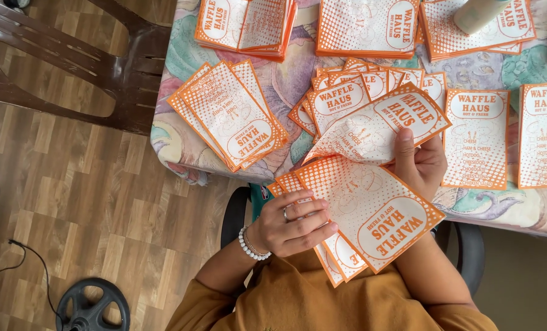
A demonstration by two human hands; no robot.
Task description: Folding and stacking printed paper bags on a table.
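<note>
Left hand [292, 224] pinches a fanned stack [353, 227] of paper bags; right hand [421, 162] grips one bag [377, 125] (thin, floppy, probably best held by an edge).

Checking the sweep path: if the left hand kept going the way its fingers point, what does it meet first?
The left hand points toward image right, fingers already lying on the fanned orange-and-white paper bags it holds. Going on, it would slide across the top bag; the right hand lies above that line. Depth is unclear.
</note>
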